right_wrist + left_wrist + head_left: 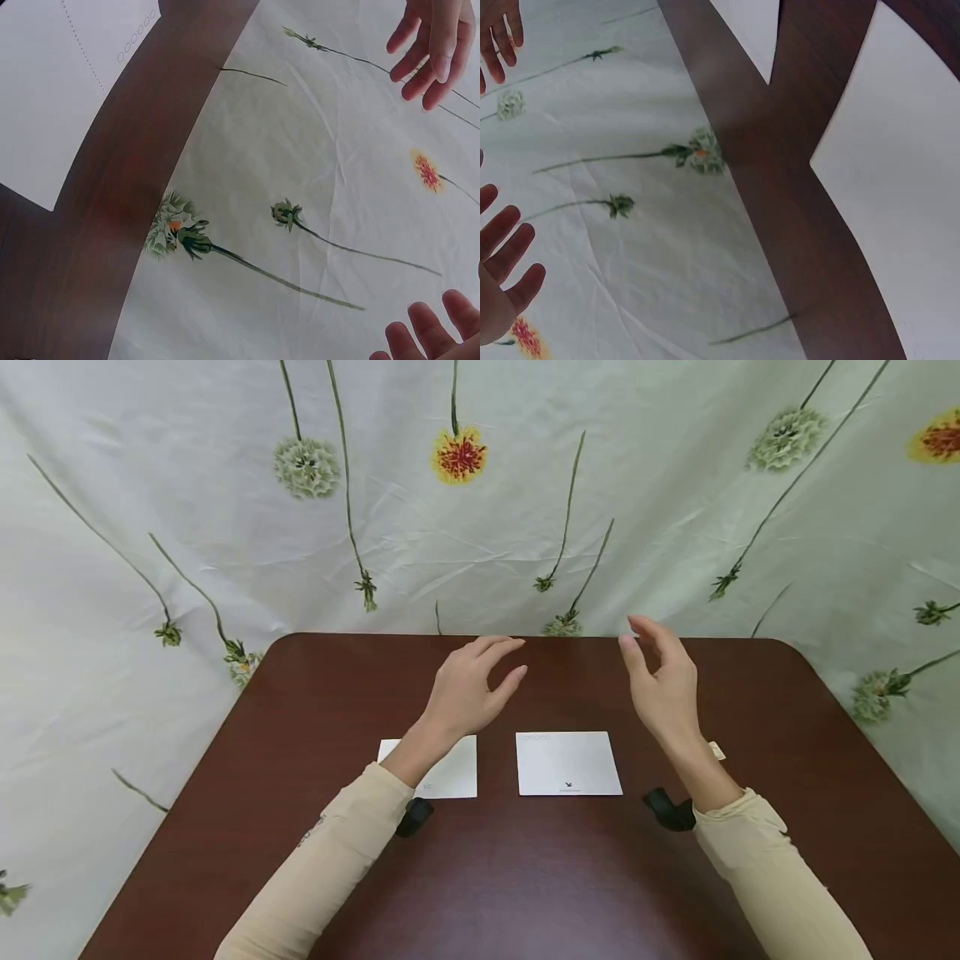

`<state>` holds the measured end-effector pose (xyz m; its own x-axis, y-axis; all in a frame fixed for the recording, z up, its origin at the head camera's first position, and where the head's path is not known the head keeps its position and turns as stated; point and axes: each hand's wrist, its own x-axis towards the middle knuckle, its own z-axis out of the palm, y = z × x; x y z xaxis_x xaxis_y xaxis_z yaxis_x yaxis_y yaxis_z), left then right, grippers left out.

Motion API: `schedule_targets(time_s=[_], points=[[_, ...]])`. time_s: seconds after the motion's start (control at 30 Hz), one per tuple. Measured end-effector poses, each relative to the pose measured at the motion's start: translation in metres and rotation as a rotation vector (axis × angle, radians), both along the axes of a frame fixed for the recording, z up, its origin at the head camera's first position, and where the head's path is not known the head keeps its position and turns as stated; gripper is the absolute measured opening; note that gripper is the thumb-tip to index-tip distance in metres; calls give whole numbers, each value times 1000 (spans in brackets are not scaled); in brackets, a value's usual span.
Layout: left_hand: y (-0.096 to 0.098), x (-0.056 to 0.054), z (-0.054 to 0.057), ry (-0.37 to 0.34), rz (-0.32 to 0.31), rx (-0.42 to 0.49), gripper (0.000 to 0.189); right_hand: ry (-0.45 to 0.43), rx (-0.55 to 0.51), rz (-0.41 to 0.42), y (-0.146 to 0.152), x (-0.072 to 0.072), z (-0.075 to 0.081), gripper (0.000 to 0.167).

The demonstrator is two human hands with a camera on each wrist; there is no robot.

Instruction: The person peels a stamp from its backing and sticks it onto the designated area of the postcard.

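Note:
Both hands are raised over the far half of the table, palms turned toward each other, and nothing is held. The left hand, fingers relaxed, is above and beyond a white envelope, which the left forearm partly covers. To the right of a second white envelope, the right hand has its thumb and fingers apart. That second envelope has a row of small printed ovals at its top left and a small dark mark near its lower edge. In the left wrist view the left fingers are loosely spread.
The dark reddish-brown table has rounded far corners. Behind it hangs a white flower-printed cloth. Black wrist mounts are at both wrists, and a small pale tag shows beside the right wrist.

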<state>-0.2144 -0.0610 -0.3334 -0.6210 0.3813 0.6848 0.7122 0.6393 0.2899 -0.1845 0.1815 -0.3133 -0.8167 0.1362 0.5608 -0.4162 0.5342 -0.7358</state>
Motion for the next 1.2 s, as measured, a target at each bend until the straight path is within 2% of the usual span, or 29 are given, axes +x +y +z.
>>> schedule_targets(time_s=[0.3, 0.57, 0.67, 0.87, 1.0, 1.1, 1.2], points=[[23, 14, -9, -16, -73, 30, 31, -46, -111, -18, 24, 18, -3, 35], [42, 23, -15, -66, -113, 40, 32, -61, -244, -92, 51, 31, -5, 34], [50, 26, -16, -79, -137, 49, 31, -73, -359, -107, 66, 33, -8, 31], [65, 28, -19, -111, -180, 58, 30, -113, -681, -83, 102, 36, -18, 29], [73, 28, -21, -139, -194, 64, 30, -197, -785, -55, 123, 37, -28, 30], [77, 29, -23, -167, -204, 72, 31, -322, -822, -50, 137, 38, -37, 26], [82, 30, -27, -198, -217, 82, 31, -462, -811, -69, 150, 39, -48, 21]])
